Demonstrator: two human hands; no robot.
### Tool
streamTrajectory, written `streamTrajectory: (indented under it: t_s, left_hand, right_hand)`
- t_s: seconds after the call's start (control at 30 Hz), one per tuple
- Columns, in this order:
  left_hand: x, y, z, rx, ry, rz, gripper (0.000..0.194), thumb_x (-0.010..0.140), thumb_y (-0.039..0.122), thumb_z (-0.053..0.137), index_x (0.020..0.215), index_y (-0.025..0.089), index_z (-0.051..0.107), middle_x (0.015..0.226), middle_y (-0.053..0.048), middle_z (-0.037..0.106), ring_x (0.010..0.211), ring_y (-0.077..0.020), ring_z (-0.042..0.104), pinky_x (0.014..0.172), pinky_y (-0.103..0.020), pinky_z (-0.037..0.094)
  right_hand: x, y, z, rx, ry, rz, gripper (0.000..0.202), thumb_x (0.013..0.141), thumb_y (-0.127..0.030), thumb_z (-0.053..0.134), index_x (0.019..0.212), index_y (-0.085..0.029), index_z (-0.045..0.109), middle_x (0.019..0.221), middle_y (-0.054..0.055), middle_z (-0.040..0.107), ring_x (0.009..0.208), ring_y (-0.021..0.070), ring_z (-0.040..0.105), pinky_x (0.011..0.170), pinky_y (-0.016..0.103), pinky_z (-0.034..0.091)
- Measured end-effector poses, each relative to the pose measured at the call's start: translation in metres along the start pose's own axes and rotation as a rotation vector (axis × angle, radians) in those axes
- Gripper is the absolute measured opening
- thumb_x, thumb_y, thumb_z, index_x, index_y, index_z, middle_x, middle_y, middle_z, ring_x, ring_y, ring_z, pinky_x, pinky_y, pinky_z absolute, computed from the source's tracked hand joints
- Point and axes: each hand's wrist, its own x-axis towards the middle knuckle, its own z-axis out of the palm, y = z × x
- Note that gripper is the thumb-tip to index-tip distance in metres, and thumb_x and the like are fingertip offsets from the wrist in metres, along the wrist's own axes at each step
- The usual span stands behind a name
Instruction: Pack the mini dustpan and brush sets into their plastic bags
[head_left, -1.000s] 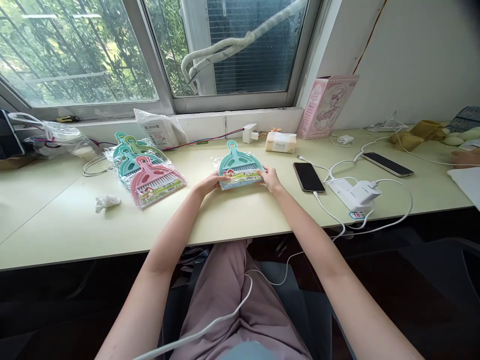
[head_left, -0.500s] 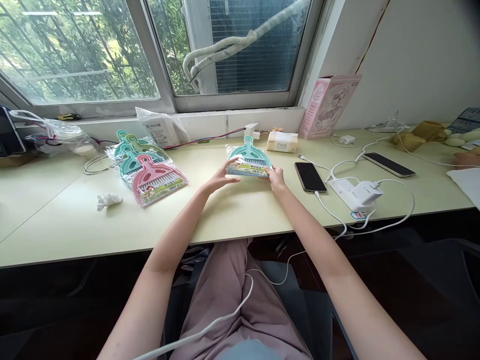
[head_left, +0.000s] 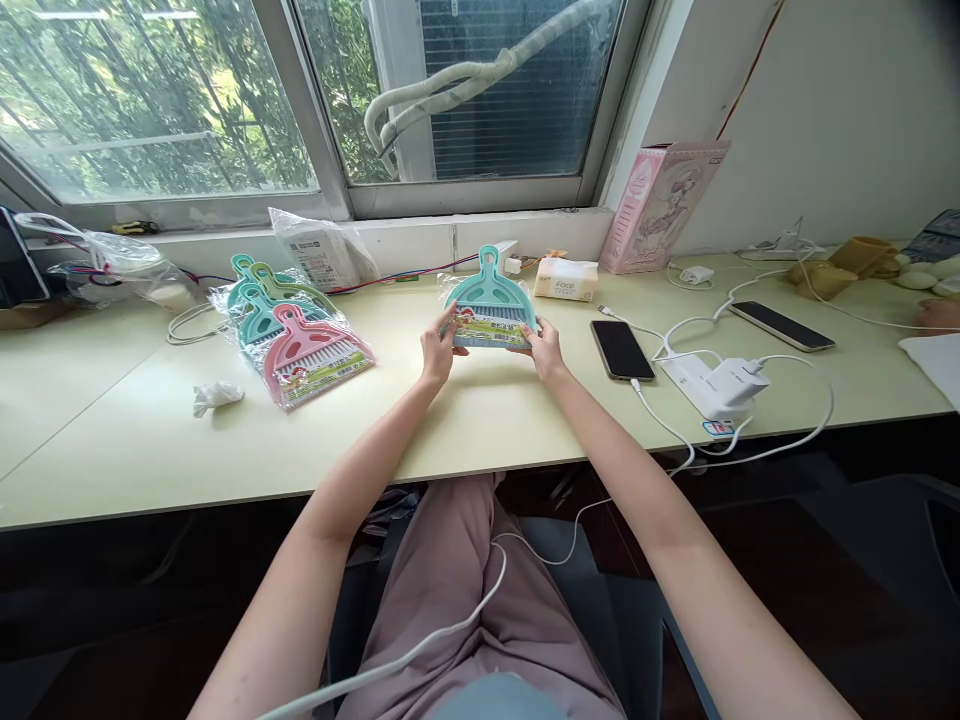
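Observation:
Between my two hands is a teal dustpan and brush set (head_left: 491, 300) in a clear bag with a printed label, its handle pointing to the window. My left hand (head_left: 439, 345) grips the lower left corner, fingers closed round the edge. At the lower right corner my right hand (head_left: 543, 348) pinches the pack. Left of my hands a pile of similar bagged sets lies on the table, a pink dustpan and brush set (head_left: 315, 352) on top and teal and green ones beneath.
A crumpled plastic scrap (head_left: 217, 397) lies at the left of the table (head_left: 360, 440). A tissue pack (head_left: 565, 279), a black phone (head_left: 622, 350), a power strip (head_left: 701, 385) with cables and a second phone (head_left: 781, 326) are on the right. Another person's hand (head_left: 937, 313) shows at the far right.
My left hand has closed on the left edge of the teal set, where its fingers were apart before. The pack now faces me more upright, its label in plainer view.

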Motion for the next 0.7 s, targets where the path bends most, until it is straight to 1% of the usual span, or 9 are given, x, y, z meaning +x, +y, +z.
streamTrajectory:
  t_s: [0.07,0.13,0.2,0.3,0.37,0.43,0.57,0.63,0.7]
  left_hand:
    - [-0.002,0.003,0.0,-0.012,0.026,-0.033,0.064,0.089,0.041,0.06,0.149,0.032,0.039,0.109,-0.001,0.069,0.058,-0.0067,0.06,0.06,-0.021,0.057]
    - [0.0,0.004,-0.003,-0.03,0.024,-0.08,0.072,0.088,0.041,0.061,0.152,0.034,0.03,0.1,0.001,0.069,0.059,-0.0074,0.061,0.062,-0.022,0.057]
    - [0.003,0.002,-0.006,-0.037,0.016,-0.119,0.068,0.086,0.042,0.062,0.148,0.03,0.037,0.092,0.001,0.068,0.059,-0.0082,0.061,0.061,-0.023,0.057]
    - [0.008,-0.004,-0.009,-0.018,-0.008,-0.127,0.042,0.085,0.038,0.063,0.123,0.02,0.058,0.089,-0.001,0.066,0.061,-0.0096,0.062,0.058,-0.024,0.058]
    - [0.009,-0.008,-0.008,0.002,-0.018,-0.116,0.028,0.086,0.034,0.061,0.108,0.016,0.062,0.094,-0.004,0.066,0.064,-0.0102,0.063,0.057,-0.024,0.058]
    - [0.007,-0.011,-0.005,0.025,-0.011,-0.117,0.024,0.087,0.032,0.059,0.105,0.015,0.06,0.099,-0.005,0.066,0.07,-0.012,0.064,0.055,-0.023,0.058]
    - [0.0,-0.009,0.002,0.107,-0.033,-0.056,0.045,0.083,0.042,0.067,0.12,0.017,0.056,0.11,-0.008,0.067,0.089,-0.0179,0.067,0.051,-0.018,0.055]
    - [-0.003,-0.005,0.004,0.165,-0.033,-0.006,0.061,0.074,0.04,0.077,0.125,0.017,0.054,0.111,-0.009,0.067,0.089,-0.0194,0.067,0.049,-0.017,0.053]
    - [-0.004,-0.003,0.003,0.199,0.005,0.015,0.063,0.07,0.034,0.08,0.125,0.015,0.055,0.109,-0.01,0.069,0.082,-0.019,0.067,0.046,-0.018,0.051]
  right_hand:
    - [-0.001,-0.002,0.001,0.001,-0.021,0.0,0.026,0.085,-0.034,0.064,0.106,-0.023,0.054,0.101,0.005,0.069,0.089,0.0198,0.069,0.073,0.04,0.067]
    - [-0.003,-0.004,0.001,-0.01,-0.035,0.009,0.025,0.086,-0.034,0.061,0.107,-0.024,0.051,0.104,0.005,0.068,0.091,0.0205,0.069,0.072,0.04,0.067]
    - [-0.005,-0.005,0.002,-0.035,-0.05,0.018,0.027,0.086,-0.034,0.058,0.11,-0.025,0.048,0.108,0.005,0.066,0.093,0.0211,0.069,0.068,0.038,0.067]
    - [-0.007,-0.005,0.003,-0.089,-0.076,0.012,0.042,0.082,-0.04,0.063,0.118,-0.029,0.044,0.116,0.005,0.062,0.095,0.0221,0.068,0.064,0.037,0.066]
    - [-0.007,-0.003,0.003,-0.136,-0.08,-0.009,0.06,0.074,-0.043,0.073,0.123,-0.029,0.041,0.12,0.006,0.06,0.096,0.0235,0.067,0.066,0.039,0.065]
    - [-0.005,0.001,0.002,-0.194,-0.059,-0.049,0.075,0.065,-0.045,0.081,0.127,-0.026,0.041,0.122,0.009,0.06,0.1,0.0254,0.065,0.075,0.042,0.064]
    - [0.002,0.008,-0.001,-0.268,-0.01,-0.133,0.082,0.058,-0.048,0.085,0.126,-0.023,0.045,0.119,0.011,0.062,0.109,0.0264,0.062,0.095,0.045,0.055]
    - [0.003,0.01,-0.002,-0.244,-0.024,-0.147,0.081,0.058,-0.048,0.085,0.124,-0.023,0.045,0.118,0.011,0.063,0.108,0.0256,0.063,0.097,0.045,0.053]
    - [0.003,0.01,-0.002,-0.198,-0.05,-0.143,0.078,0.06,-0.047,0.085,0.123,-0.024,0.046,0.117,0.01,0.064,0.107,0.025,0.064,0.097,0.044,0.053]
